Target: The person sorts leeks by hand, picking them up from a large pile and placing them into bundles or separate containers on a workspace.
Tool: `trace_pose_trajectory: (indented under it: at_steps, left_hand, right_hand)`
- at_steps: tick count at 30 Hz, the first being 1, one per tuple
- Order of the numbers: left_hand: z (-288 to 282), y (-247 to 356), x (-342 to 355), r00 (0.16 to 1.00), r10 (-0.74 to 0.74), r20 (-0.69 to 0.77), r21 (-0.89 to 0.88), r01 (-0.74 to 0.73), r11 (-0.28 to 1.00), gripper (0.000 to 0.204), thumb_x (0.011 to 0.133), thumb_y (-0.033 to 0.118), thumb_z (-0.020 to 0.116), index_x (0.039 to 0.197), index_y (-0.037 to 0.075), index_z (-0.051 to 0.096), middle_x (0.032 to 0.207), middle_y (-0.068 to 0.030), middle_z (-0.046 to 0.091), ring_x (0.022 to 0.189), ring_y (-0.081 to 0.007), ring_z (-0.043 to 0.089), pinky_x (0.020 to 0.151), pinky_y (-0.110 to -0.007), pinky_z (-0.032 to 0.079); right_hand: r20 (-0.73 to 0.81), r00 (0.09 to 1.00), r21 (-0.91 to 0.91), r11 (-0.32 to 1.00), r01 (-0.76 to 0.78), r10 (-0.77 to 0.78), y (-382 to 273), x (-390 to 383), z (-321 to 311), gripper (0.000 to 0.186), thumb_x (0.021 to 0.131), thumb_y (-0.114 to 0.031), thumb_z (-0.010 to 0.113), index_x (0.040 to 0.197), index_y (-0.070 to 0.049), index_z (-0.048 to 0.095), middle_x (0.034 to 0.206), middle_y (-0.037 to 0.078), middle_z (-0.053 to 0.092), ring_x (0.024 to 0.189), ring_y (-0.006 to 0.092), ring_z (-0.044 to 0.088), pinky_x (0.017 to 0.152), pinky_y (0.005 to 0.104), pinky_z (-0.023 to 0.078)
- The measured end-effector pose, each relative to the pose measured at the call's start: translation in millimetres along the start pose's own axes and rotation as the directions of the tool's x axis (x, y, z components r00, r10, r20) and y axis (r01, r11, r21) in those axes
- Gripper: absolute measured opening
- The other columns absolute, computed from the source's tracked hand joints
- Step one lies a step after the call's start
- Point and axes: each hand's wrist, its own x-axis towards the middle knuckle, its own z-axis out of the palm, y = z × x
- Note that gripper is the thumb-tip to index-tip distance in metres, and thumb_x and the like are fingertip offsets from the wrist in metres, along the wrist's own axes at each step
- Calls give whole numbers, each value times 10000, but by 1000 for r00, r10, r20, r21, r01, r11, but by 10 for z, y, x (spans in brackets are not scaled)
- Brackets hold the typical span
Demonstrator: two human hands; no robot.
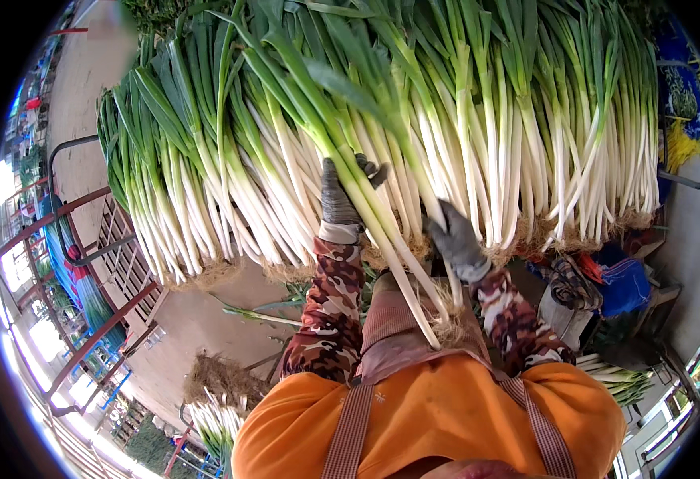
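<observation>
A dense row of long green onions [509, 144], white stalks toward me with root tufts and green leaves away, spans the upper view. My gloved left hand [348, 191] is closed on a few stalks [378, 223], which slant down over my apron [382, 319] to fibrous roots [446, 327]. My gloved right hand [450, 231], right of them, grips another green onion [430, 194]; its leafy top is blurred. Both forearms wear camouflage sleeves.
A metal rack [70, 146] and red frames [94, 347] stand left. At right lie blue sacks [621, 279] and rolled cloth. Below are a concrete floor [206, 319], a brown root pile [214, 375] and more green onions [214, 419] at lower left, others [613, 379] at lower right.
</observation>
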Motion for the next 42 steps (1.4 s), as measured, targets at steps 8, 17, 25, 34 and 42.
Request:
trace_pose_trajectory:
  at_steps: [8,17,25,34,42]
  left_hand:
    - [252,-341,-176,999,-21,-31,15,21,1000,627,913,512,568,1350,73,473,1309,-152,543,1224,-347,513,997,-558,451]
    - [64,-249,-247,999,-1,-53,-98,-4,995,645,887,541,582,1330,81,496,1248,-146,588,1132,-297,578,928,-529,513]
    - [-122,257,-421,991,104,-85,58,-100,993,656,912,556,532,1328,51,482,1177,-144,615,1038,-316,609,864,-475,538]
    - [194,497,-477,979,183,94,-182,-164,970,619,852,480,652,1297,84,486,1086,-128,589,923,-247,546,735,-371,482]
    - [727,570,-669,941,300,159,-301,-243,922,563,901,414,630,1282,33,467,1081,-120,518,946,-235,469,718,-342,462]
  right_hand:
    - [-94,974,-303,938,168,-205,283,-387,81,399,952,-280,577,1276,-53,528,888,209,671,801,365,686,671,410,534]
    - [181,964,-193,954,228,-194,431,-153,-35,394,971,-287,539,1277,-45,489,981,203,660,874,366,663,774,408,533]
    - [-100,991,-803,581,-134,91,418,1718,337,499,881,-379,629,1229,-39,515,1114,200,633,1005,352,643,854,448,525]
    - [-287,940,-576,751,-323,184,500,1716,638,490,800,-219,723,1191,-27,499,1091,198,645,1021,375,626,872,432,503]
    - [-367,930,-491,852,-180,-15,731,1670,606,451,790,-205,721,1121,19,513,1110,229,603,1015,419,597,898,455,492]
